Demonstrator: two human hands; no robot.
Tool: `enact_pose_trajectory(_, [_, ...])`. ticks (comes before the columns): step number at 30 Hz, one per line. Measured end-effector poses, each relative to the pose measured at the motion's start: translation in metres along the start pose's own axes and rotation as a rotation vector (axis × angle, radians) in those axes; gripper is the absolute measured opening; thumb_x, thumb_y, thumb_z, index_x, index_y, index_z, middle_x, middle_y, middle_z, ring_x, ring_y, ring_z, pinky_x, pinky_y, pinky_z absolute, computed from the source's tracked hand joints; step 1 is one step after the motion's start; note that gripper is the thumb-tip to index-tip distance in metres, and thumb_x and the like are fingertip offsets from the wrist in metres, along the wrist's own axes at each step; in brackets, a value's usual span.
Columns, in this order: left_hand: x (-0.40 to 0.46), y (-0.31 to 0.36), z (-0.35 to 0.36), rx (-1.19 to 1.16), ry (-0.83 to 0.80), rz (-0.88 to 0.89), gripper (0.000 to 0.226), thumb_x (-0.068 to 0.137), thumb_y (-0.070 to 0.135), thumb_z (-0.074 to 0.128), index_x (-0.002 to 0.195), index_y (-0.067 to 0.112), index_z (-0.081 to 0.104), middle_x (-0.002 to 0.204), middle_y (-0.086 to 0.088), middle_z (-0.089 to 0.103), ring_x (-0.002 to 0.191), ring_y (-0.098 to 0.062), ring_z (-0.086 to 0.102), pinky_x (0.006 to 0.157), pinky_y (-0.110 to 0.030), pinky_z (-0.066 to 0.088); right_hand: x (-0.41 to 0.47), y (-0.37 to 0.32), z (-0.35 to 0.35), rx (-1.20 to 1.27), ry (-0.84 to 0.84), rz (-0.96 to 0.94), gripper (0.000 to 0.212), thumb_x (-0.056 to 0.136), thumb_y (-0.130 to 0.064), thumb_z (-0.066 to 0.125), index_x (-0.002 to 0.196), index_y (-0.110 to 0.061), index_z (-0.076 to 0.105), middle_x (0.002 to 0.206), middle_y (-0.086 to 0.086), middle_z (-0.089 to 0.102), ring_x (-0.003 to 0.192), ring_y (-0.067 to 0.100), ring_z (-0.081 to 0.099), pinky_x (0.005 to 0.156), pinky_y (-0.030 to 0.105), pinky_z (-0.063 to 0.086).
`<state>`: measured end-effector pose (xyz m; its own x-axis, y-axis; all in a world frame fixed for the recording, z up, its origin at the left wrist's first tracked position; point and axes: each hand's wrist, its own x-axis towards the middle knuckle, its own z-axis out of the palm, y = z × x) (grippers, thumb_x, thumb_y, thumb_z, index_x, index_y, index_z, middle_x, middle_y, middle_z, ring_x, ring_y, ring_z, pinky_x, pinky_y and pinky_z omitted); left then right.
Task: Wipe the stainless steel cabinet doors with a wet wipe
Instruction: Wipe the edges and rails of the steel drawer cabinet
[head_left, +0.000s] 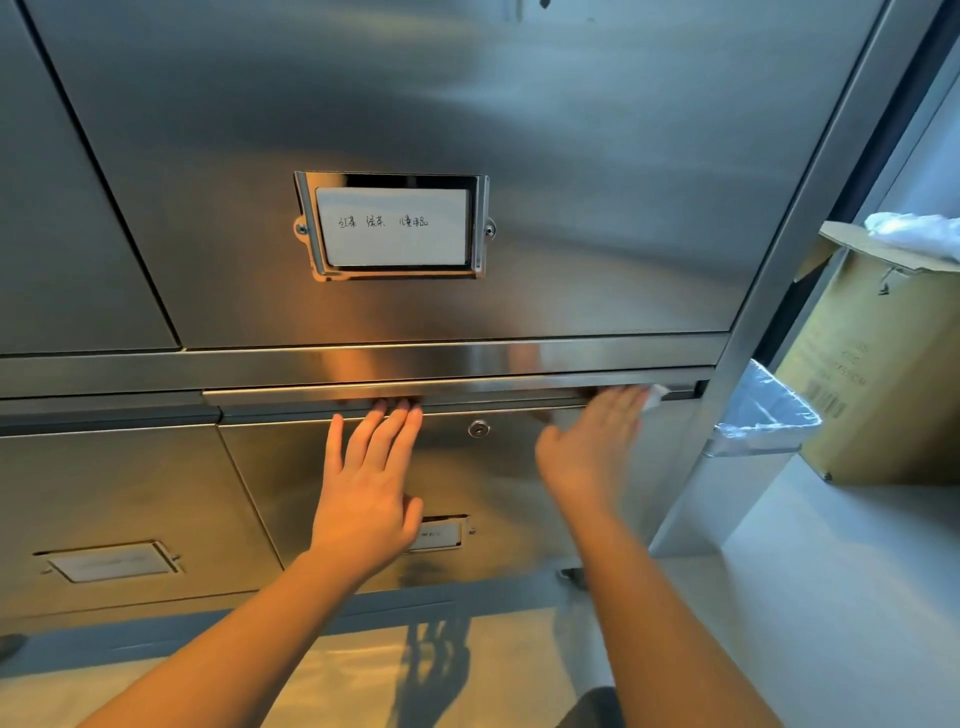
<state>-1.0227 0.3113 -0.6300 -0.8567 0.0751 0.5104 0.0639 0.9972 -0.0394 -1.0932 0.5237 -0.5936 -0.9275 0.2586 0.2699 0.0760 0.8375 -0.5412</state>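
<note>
A stainless steel cabinet fills the view, with a large upper door carrying a labelled card holder. Below it a lower door has a long handle lip along its top and a small keyhole. My left hand lies flat on the lower door with straight fingers, the fingertips reaching the handle lip. My right hand presses a white wet wipe against the right end of the handle lip; only a corner of the wipe shows past the fingertips. The right hand is blurred.
A cardboard box with white plastic in it stands on the floor to the right, with a clear bag-lined bin in front of it. More cabinet doors sit to the left. A pale floor lies below.
</note>
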Motion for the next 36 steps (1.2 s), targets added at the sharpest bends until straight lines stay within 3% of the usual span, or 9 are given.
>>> enact_pose_trajectory(3, [0.000, 0.001, 0.001, 0.000, 0.000, 0.000, 0.091, 0.068, 0.042, 0.059, 0.149, 0.016, 0.028, 0.148, -0.011, 0.044, 0.139, -0.033, 0.034, 0.117, -0.056, 0.012, 0.030, 0.025, -0.018, 0.055, 0.042, 0.140, 0.086, 0.091, -0.019, 0.052, 0.151, 0.008, -0.004, 0.160, 0.024, -0.012, 0.150, 0.032, -0.013, 0.121, 0.040, -0.002])
enact_pose_trajectory(7, [0.000, 0.002, 0.003, 0.004, -0.001, -0.005, 0.092, 0.066, 0.043, 0.060, 0.149, 0.016, 0.030, 0.147, -0.011, 0.044, 0.139, -0.033, 0.033, 0.117, -0.056, 0.012, 0.027, 0.012, -0.016, 0.129, 0.051, 0.188, 0.086, 0.089, -0.015, 0.051, 0.151, 0.009, -0.003, 0.161, 0.024, -0.011, 0.150, 0.030, -0.012, 0.121, 0.040, 0.000])
enact_pose_trajectory(12, [0.000, 0.003, 0.003, -0.006, 0.006, -0.015, 0.091, 0.066, 0.043, 0.060, 0.148, 0.016, 0.030, 0.147, -0.012, 0.045, 0.138, -0.034, 0.036, 0.117, -0.055, 0.012, -0.012, -0.020, 0.013, 0.161, -0.020, 0.014, 0.089, 0.089, -0.020, 0.051, 0.152, 0.003, -0.007, 0.161, 0.019, -0.015, 0.149, 0.028, -0.017, 0.119, 0.032, -0.009])
enact_pose_trajectory(14, [0.001, 0.003, 0.002, -0.005, 0.012, -0.010, 0.091, 0.067, 0.043, 0.060, 0.148, 0.016, 0.030, 0.147, -0.012, 0.045, 0.138, -0.033, 0.035, 0.117, -0.055, 0.012, -0.007, -0.008, 0.012, 0.107, -0.019, -0.030, 0.088, 0.088, -0.019, 0.052, 0.153, 0.003, -0.005, 0.161, 0.020, -0.013, 0.149, 0.029, -0.017, 0.120, 0.035, -0.008])
enact_pose_trajectory(19, [0.001, 0.002, 0.004, -0.002, 0.014, -0.005, 0.090, 0.067, 0.042, 0.060, 0.148, 0.015, 0.031, 0.147, -0.012, 0.043, 0.138, -0.033, 0.033, 0.119, -0.055, 0.008, 0.026, 0.037, -0.015, 0.029, 0.022, 0.035, 0.088, 0.088, -0.019, 0.053, 0.152, 0.006, -0.002, 0.161, 0.023, -0.010, 0.150, 0.032, -0.013, 0.120, 0.038, -0.008])
enact_pose_trajectory(23, [0.002, 0.004, 0.006, -0.006, 0.006, -0.021, 0.091, 0.066, 0.043, 0.060, 0.148, 0.016, 0.031, 0.147, -0.012, 0.042, 0.137, -0.035, 0.034, 0.119, -0.056, 0.007, 0.015, 0.023, -0.013, 0.050, 0.009, 0.028, 0.087, 0.089, -0.022, 0.052, 0.152, 0.006, -0.001, 0.161, 0.023, -0.010, 0.149, 0.032, -0.014, 0.121, 0.037, -0.008])
enact_pose_trajectory(28, [0.002, 0.004, 0.007, 0.006, 0.001, -0.027, 0.091, 0.067, 0.043, 0.061, 0.148, 0.016, 0.032, 0.147, -0.012, 0.042, 0.138, -0.034, 0.033, 0.119, -0.056, 0.007, -0.032, -0.024, 0.015, 0.103, -0.073, -0.160, 0.089, 0.087, -0.031, 0.045, 0.154, -0.002, -0.006, 0.162, 0.015, -0.016, 0.147, 0.026, -0.024, 0.120, 0.033, -0.012])
enact_pose_trajectory(32, [0.001, 0.004, 0.007, 0.012, 0.003, -0.024, 0.091, 0.067, 0.044, 0.060, 0.149, 0.016, 0.031, 0.148, -0.011, 0.041, 0.138, -0.034, 0.033, 0.119, -0.056, 0.008, -0.031, -0.011, 0.014, 0.011, -0.098, -0.244, 0.089, 0.086, -0.037, 0.040, 0.155, -0.007, -0.008, 0.161, 0.013, -0.019, 0.146, 0.023, -0.025, 0.119, 0.034, -0.014])
enact_pose_trajectory(36, [0.001, 0.003, 0.008, 0.026, 0.009, -0.019, 0.092, 0.067, 0.044, 0.061, 0.149, 0.015, 0.030, 0.148, -0.011, 0.041, 0.139, -0.034, 0.032, 0.118, -0.056, 0.008, 0.009, 0.019, -0.011, 0.072, -0.069, -0.050, 0.086, 0.092, -0.026, 0.051, 0.153, 0.003, -0.001, 0.161, 0.021, -0.013, 0.148, 0.029, -0.020, 0.121, 0.039, -0.009])
